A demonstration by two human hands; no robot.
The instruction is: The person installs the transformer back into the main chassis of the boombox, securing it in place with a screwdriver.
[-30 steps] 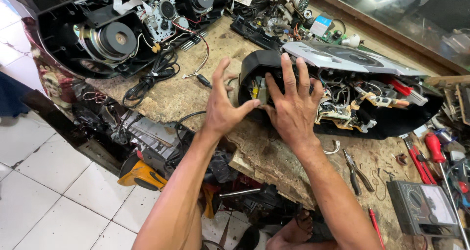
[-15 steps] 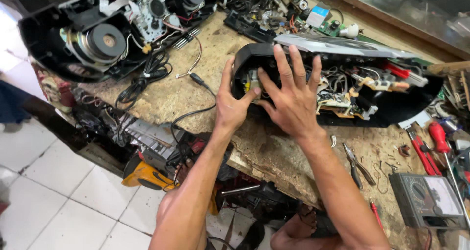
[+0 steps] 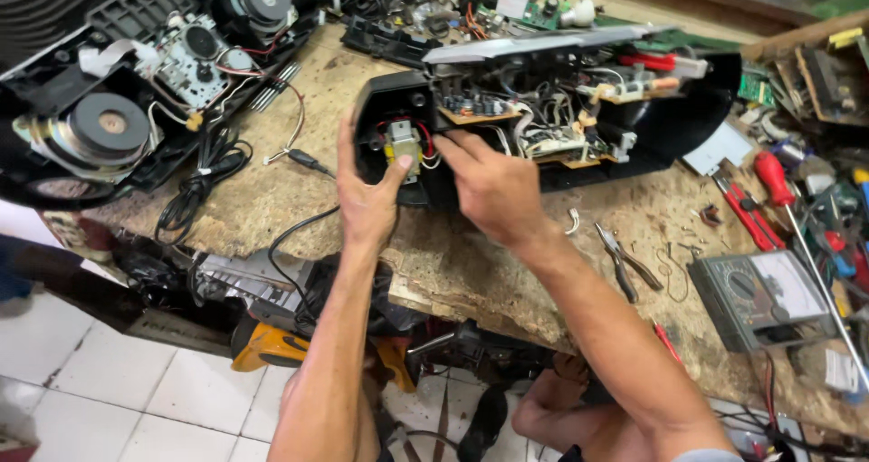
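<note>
Reaching into the opened black casing (image 3: pixel 688 118) of an audio device, you have both hands at its left end, where it lies on the worn workbench (image 3: pixel 507 263). Your left hand (image 3: pixel 367 200) rests against the outside edge of the casing, the fingers straight and close together, and the thumb touches a small metal part with yellow (image 3: pixel 403 145) and red wires inside the opening. Your right hand (image 3: pixel 493 186) is just beside it, fingers bent and narrow, the tips pointing to the same small part; whether they pinch something I cannot tell, because the hand covers it. Further right inside the casing you see a brown circuit board (image 3: pixel 475 109) and many loose wires. To the left on the bench lies another opened casing with a round speaker (image 3: pixel 109 127) and a black cable (image 3: pixel 204 177) near it. To the right of your right arm lie pliers (image 3: pixel 625 263), a red-handled screwdriver (image 3: pixel 774 177) and a grey meter with a dial (image 3: pixel 760 299)
</note>
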